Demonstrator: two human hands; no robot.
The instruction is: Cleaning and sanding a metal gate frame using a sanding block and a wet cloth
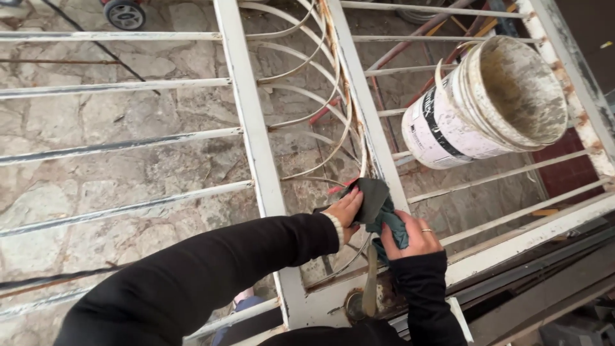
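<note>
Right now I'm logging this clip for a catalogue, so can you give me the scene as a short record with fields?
Left hand: left hand pinches the dark grey-green cloth
Right hand: right hand, wearing a ring, grips the same cloth
Worked surface: white rusty metal gate, lying flat under the cloth
Nearby: dirty white plastic bucket resting on the bars
Ground: stone paving

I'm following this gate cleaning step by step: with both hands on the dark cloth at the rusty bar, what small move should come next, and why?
Probably draw the dark cloth along the white bar. The left hand and right hand both grip it against the bar, and rust and flaked paint show along that bar above them.
</note>
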